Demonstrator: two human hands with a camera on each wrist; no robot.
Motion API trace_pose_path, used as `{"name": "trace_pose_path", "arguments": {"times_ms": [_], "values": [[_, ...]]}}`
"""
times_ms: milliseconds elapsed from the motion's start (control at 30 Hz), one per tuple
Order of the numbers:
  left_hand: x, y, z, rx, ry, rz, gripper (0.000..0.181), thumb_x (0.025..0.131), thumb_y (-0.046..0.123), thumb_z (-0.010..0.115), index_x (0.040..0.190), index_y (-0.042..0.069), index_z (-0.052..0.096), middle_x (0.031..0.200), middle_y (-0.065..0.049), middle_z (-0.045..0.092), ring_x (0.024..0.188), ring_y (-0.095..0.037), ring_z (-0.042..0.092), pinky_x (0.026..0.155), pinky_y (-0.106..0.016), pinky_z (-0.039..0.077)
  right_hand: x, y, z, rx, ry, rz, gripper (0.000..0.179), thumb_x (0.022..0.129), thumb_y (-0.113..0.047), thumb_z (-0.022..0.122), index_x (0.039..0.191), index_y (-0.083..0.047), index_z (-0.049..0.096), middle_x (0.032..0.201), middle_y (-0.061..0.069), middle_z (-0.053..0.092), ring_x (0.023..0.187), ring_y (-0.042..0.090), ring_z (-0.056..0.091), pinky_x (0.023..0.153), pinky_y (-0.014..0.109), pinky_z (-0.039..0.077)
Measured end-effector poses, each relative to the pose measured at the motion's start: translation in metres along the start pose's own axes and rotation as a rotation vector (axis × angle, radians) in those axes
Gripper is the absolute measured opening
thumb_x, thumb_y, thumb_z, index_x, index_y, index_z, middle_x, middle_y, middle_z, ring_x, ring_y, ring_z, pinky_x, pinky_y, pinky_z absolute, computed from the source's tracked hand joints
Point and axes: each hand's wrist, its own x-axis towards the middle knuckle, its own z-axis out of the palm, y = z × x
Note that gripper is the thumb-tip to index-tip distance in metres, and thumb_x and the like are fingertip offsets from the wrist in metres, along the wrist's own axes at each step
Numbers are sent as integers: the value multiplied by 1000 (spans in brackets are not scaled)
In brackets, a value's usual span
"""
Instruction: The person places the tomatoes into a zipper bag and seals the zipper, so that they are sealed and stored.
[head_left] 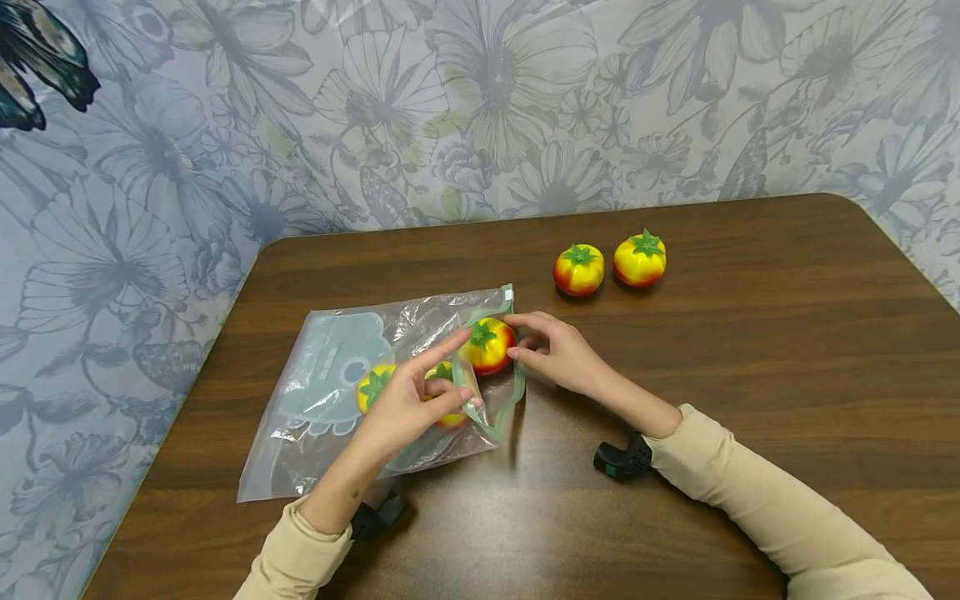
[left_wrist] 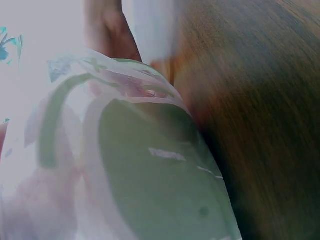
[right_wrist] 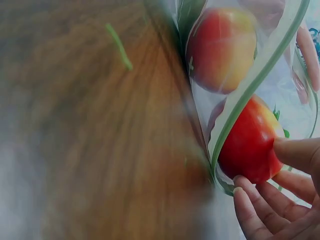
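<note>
A clear plastic zip bag with a pale blue cartoon print and green edging lies on the table. My left hand pinches the bag's mouth edge between thumb and curled fingers, the index finger stretched out. At that mouth, my right hand holds a red-and-yellow toy tomato with thumb and fingertips, the tomato partly inside the opening. Two more tomatoes are inside the bag: one toy tomato and another, both partly covered by my left hand in the head view. The left wrist view shows mostly blurred bag plastic.
Two loose toy tomatoes, one beside the other, stand near the back of the brown wooden table. A flower-patterned cloth hangs behind and left of it. Black wrist devices are worn on both arms.
</note>
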Motion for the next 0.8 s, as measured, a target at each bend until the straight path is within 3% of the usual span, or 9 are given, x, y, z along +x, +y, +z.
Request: {"name": "trace_pose_path", "arguments": {"times_ms": [100,200,267,367,500,567,733,800], "values": [[0,0,0,-10,-3,5,67,87,-4,62,146,14,36,115,-18,60,73,-21,64,56,-24,47,1,1,3,36,11,8,42,83,-1,70,122,5,57,117,18,59,86,24,64,71,32,53],[0,-1,0,-16,-8,14,67,87,-4,62,146,13,35,136,-13,45,74,-18,64,58,-24,48,1,2,5,50,16,22,42,83,0,70,122,6,57,119,19,59,88,26,65,71,32,53],[0,-1,0,-16,-11,17,67,87,-5,61,146,12,35,141,-10,39,74,-18,63,57,-24,48,1,2,7,51,13,26,43,83,1,69,123,6,56,121,20,57,89,26,65,72,31,53],[0,-2,0,-7,-8,16,66,87,-4,62,145,13,37,129,-16,51,72,-20,63,56,-24,47,1,1,8,102,2,47,44,84,2,67,126,5,52,125,20,55,93,28,64,76,30,52],[0,-2,0,13,-2,8,65,87,-3,62,145,15,37,97,-21,65,73,-25,64,57,-26,49,-1,1,8,118,1,57,41,86,1,65,126,3,52,125,20,54,95,28,63,78,31,52],[0,-2,0,18,-2,4,65,88,-2,61,145,16,37,99,-20,66,75,-28,65,58,-27,50,-3,-1,6,83,6,56,40,87,-1,64,126,2,53,125,18,55,95,27,64,78,32,52],[0,-2,-1,29,-5,17,64,88,-2,61,145,15,37,136,-8,47,75,-29,64,56,-26,49,-9,-4,4,52,3,49,39,88,-3,63,126,3,55,124,18,56,95,25,64,80,34,51],[0,-2,-1,31,-4,21,64,88,-2,62,145,15,38,143,-3,40,74,-28,64,55,-25,48,-9,-4,5,69,-11,48,39,88,-1,63,126,4,55,123,19,57,96,25,63,80,32,51]]}}
